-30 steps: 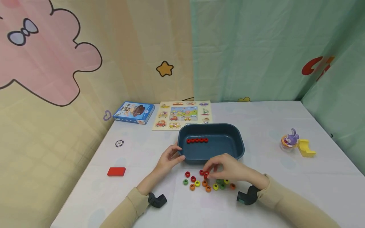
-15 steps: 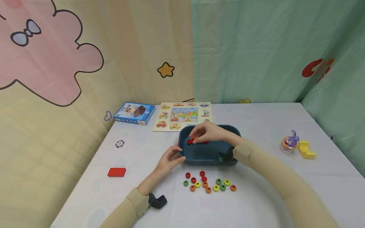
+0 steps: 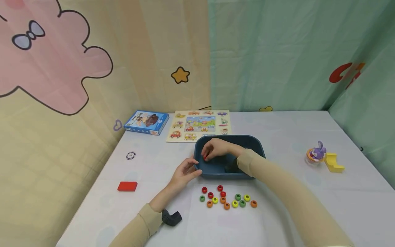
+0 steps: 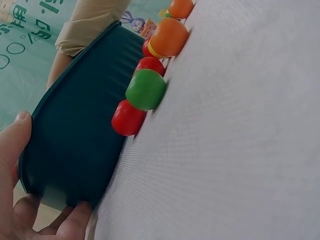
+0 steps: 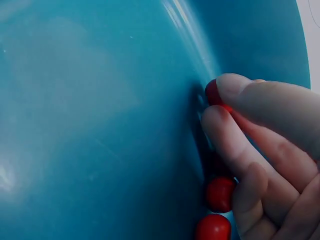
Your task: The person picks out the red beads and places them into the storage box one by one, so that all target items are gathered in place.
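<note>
My left hand holds the near-left corner of a dark blue tray, thumb and fingers against its rim and wall. Inside the tray, my right hand pinches a red bead low by the wall. More red beads line up beside it in the right wrist view; from the head view my hand hides that row. On the table before the tray lie several loose beads: red, green, orange and yellow.
Behind the tray lie a wooden puzzle board and a blue box. A poker chip and a red block are at the left. To the right stand a purple rabbit toy and a yellow block.
My right hand has gone from the loose beads into the tray with a red bead, then slightly left and lower there. My left hand keeps its place at the tray's corner.
</note>
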### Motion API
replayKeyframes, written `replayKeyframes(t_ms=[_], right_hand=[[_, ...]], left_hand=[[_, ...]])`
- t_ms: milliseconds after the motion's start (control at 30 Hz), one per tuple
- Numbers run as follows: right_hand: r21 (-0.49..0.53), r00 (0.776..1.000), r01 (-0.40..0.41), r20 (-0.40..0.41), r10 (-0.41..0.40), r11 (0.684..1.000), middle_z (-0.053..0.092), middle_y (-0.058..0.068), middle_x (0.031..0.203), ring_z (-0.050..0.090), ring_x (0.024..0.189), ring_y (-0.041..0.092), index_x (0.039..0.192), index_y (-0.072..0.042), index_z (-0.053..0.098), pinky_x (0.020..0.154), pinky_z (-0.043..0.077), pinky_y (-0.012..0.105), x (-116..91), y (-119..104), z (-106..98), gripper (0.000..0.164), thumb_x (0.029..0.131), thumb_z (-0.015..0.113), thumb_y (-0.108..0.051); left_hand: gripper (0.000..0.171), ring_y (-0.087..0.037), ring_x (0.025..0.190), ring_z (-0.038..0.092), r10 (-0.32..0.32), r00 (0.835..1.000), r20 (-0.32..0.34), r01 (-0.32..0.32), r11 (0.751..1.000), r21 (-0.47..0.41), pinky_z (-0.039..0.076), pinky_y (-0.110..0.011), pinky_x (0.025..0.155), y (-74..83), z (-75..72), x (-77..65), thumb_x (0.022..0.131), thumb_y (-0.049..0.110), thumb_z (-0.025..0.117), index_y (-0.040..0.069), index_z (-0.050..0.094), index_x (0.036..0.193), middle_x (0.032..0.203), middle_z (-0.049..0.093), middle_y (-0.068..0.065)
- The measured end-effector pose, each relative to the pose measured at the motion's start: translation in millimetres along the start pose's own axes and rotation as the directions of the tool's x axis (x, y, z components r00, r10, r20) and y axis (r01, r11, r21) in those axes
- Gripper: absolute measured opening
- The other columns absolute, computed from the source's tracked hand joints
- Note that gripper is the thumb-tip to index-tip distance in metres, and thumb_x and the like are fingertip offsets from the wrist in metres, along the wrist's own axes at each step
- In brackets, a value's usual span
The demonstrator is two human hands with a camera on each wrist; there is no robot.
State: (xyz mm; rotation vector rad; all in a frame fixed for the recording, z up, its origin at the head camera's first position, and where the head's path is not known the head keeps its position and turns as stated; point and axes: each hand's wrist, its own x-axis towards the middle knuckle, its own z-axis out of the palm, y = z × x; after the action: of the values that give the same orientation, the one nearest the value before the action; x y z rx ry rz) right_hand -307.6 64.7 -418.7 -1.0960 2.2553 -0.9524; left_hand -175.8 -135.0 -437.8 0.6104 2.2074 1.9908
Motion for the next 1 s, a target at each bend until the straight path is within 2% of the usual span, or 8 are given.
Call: replayKeyframes(t_ms=[233,367,500,633,700,800,933,1000], right_hand=[[0.011,1.0,0.009,-0.014,-0.009,1.0,0.066,0.001,0.087,0.062,0.079,0.009,0.095,-0.006,0.066,0.069,0.052,0.023,-2.3,-0.1,1.7,0.019,0.077,0.069,-0.006],[0.014,0.999,0.026,-0.033,-0.026,1.0,0.066,0.001,0.092,0.061,0.083,0.009,0.099,-0.005,0.065,0.072,0.052,0.023,-10.2,-9.2,-3.0,0.022,0.078,0.068,-0.008],[0.053,0.989,0.12,-0.092,-0.115,0.991,0.064,0.002,0.099,0.061,0.087,0.011,0.106,-0.003,0.063,0.074,0.052,0.026,-33.2,-32.3,-16.1,0.028,0.08,0.067,-0.012],[0.148,0.979,0.181,-0.118,-0.164,0.972,0.064,0.008,0.102,0.062,0.086,0.015,0.107,-0.004,0.062,0.071,0.053,0.03,-73.9,-59.1,-17.7,0.028,0.081,0.066,-0.013],[0.196,0.981,0.177,-0.112,-0.158,0.964,0.064,0.009,0.101,0.062,0.085,0.017,0.106,-0.006,0.062,0.07,0.053,0.031,-95.2,-69.5,-8.8,0.026,0.081,0.066,-0.012],[0.238,0.979,0.194,-0.108,-0.173,0.952,0.064,0.009,0.099,0.062,0.084,0.017,0.104,-0.008,0.062,0.069,0.054,0.032,-119.7,-71.3,14.7,0.024,0.081,0.066,-0.013],[0.242,0.962,0.266,-0.121,-0.243,0.933,0.064,0.01,0.096,0.061,0.078,0.013,0.104,-0.007,0.062,0.065,0.054,0.03,-134.6,-54.7,50.7,0.024,0.082,0.065,-0.016],[0.223,0.958,0.278,-0.138,-0.252,0.935,0.064,0.009,0.094,0.061,0.075,0.011,0.104,-0.006,0.061,0.064,0.054,0.028,-138.7,-48.6,65.5,0.024,0.083,0.064,-0.016]], left_hand=[[0.036,-0.03,0.129,0.026,0.0,1.0,-0.005,0.0,1.0,-0.02,0.03,-0.04,0.102,-0.7,1.6,1.4,0.084,0.01,0.062,-0.006,0.044,0.11,0.144,0.022,-0.015],[0.036,-0.029,0.129,0.027,-0.011,1.0,-0.004,0.011,1.0,-0.018,0.03,-0.039,0.101,-1.0,2.1,0.2,0.084,0.01,0.061,-0.007,0.043,0.111,0.144,0.022,-0.014],[0.036,-0.027,0.129,0.026,-0.014,1.0,-0.01,0.014,1.0,-0.01,0.031,-0.04,0.101,-0.4,1.7,-1.1,0.084,0.01,0.062,-0.006,0.044,0.111,0.144,0.023,-0.014],[0.034,-0.025,0.129,0.028,-0.016,1.0,-0.023,0.016,1.0,-0.003,0.032,-0.04,0.1,0.5,0.5,-1.4,0.084,0.01,0.062,-0.004,0.046,0.11,0.143,0.024,-0.013],[0.033,-0.026,0.128,0.028,-0.015,1.0,-0.027,0.015,1.0,-0.007,0.032,-0.04,0.1,0.2,0.0,-1.6,0.084,0.01,0.062,-0.004,0.046,0.109,0.143,0.024,-0.013],[0.034,-0.029,0.128,0.027,-0.006,1.0,-0.029,0.006,1.0,-0.011,0.032,-0.041,0.1,-0.4,0.0,-1.4,0.083,0.009,0.062,-0.005,0.046,0.109,0.143,0.023,-0.014],[0.035,-0.032,0.128,0.027,0.0,1.0,-0.027,-0.001,1.0,-0.011,0.032,-0.042,0.1,0.5,0.9,-0.4,0.083,0.009,0.062,-0.007,0.045,0.11,0.143,0.023,-0.016],[0.036,-0.032,0.128,0.028,-0.003,1.0,-0.029,0.003,1.0,-0.008,0.032,-0.042,0.1,0.8,1.4,0.5,0.083,0.01,0.063,-0.006,0.046,0.11,0.143,0.024,-0.015]])
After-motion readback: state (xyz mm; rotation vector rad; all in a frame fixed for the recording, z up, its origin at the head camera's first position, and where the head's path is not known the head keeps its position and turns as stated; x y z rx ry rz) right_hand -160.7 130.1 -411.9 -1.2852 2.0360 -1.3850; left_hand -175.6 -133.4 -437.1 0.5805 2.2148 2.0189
